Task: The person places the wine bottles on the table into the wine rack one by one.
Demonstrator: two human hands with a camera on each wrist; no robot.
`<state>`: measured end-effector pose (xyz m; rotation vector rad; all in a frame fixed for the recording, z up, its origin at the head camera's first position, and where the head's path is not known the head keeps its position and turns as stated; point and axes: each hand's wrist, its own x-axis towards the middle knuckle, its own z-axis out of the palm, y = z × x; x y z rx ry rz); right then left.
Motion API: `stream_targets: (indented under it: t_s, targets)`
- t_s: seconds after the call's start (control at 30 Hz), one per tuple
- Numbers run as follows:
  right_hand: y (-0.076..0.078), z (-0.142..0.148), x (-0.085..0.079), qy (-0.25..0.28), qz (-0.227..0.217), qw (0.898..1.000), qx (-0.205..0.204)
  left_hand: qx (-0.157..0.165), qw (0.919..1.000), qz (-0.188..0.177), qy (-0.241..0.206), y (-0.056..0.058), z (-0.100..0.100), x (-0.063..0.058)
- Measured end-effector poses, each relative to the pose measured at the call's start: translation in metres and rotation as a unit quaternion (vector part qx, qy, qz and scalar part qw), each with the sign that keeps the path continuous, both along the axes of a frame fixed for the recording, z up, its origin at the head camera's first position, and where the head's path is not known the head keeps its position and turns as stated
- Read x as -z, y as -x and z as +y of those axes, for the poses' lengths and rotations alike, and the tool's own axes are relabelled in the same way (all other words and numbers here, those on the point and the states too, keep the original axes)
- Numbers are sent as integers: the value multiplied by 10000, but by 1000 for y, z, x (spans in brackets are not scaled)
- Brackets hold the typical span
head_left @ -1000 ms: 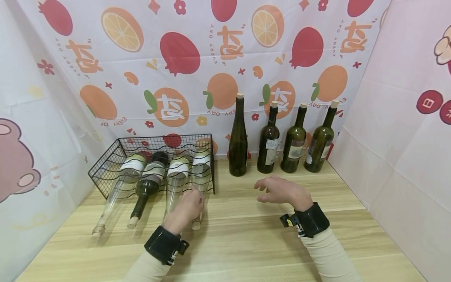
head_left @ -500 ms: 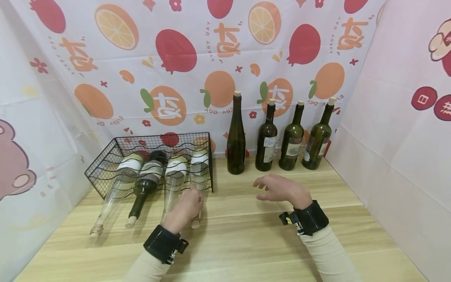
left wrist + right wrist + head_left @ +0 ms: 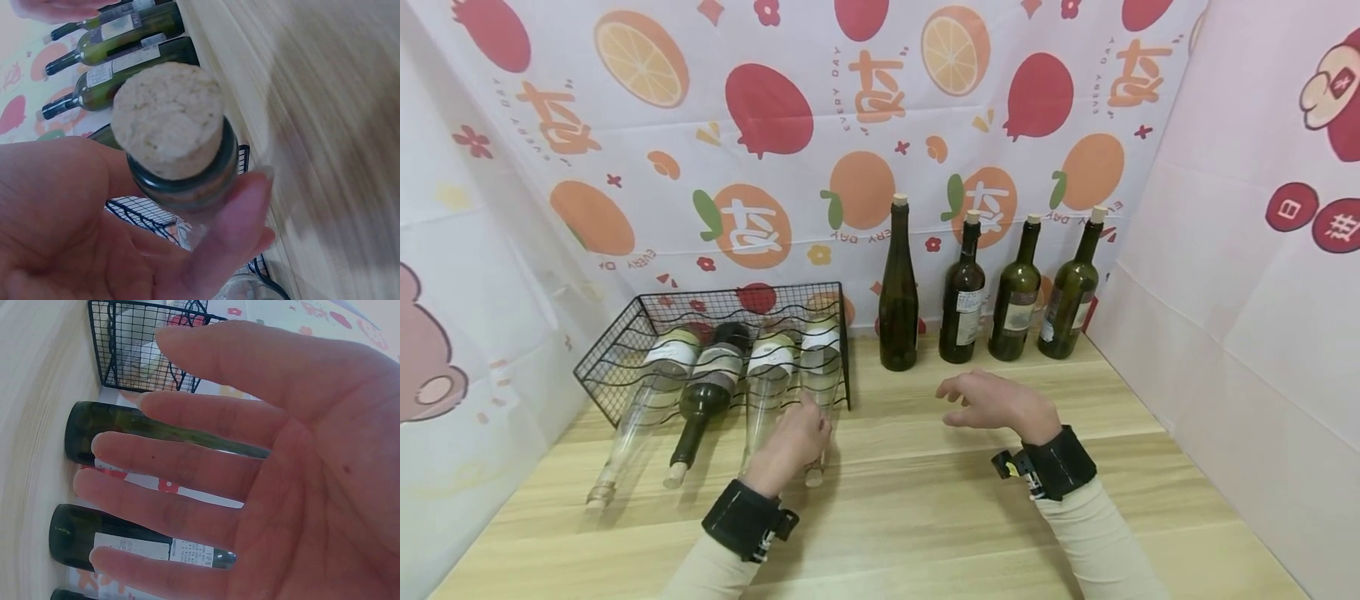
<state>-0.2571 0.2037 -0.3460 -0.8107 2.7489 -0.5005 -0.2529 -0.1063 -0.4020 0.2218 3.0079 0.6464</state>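
My left hand (image 3: 790, 446) is at the neck of the rightmost bottle (image 3: 822, 354) in the black wire rack (image 3: 737, 293), a clear one with a pale label. In the left wrist view, its fingers curl round that neck just below the cork (image 3: 169, 119). Part of the neck is hidden behind the hand in the head view. My right hand (image 3: 996, 406) hovers over the wooden table, holding nothing. Its fingers appear extended and slightly spread in the right wrist view. Behind it stand several upright corked green wine bottles, the nearest a tall unlabelled one (image 3: 898, 308).
Also lying in the rack are a dark bottle (image 3: 703, 400) and two clear bottles, one at the far left (image 3: 643, 408), their necks pointing frontward. A fruit-print cloth (image 3: 760, 50) hangs behind, and a pale cloth wall (image 3: 1225, 275) closes the right side.
The head view has shifted a little, so the rack and bottles appear slightly farther left. Both hands keep nearly the same pose; nothing is taken or let go.
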Motion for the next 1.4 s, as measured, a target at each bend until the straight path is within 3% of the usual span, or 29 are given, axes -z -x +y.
stream_targets:
  t_s: [0.3, 0.8, 1.4]
  targets:
    - [-2, -2, -3, 7, -48, 10000, -6, 78, 9999, -94, -104, 2, -1, 3]
    - [0, -2, 2, -19, -64, 10000, -11, -92, 9991, -347, -206, 1, 3, 1]
    - [-1, -3, 1, -32, -54, 10000, 42, -222, 9996, 170, 38, -3, 4, 1]
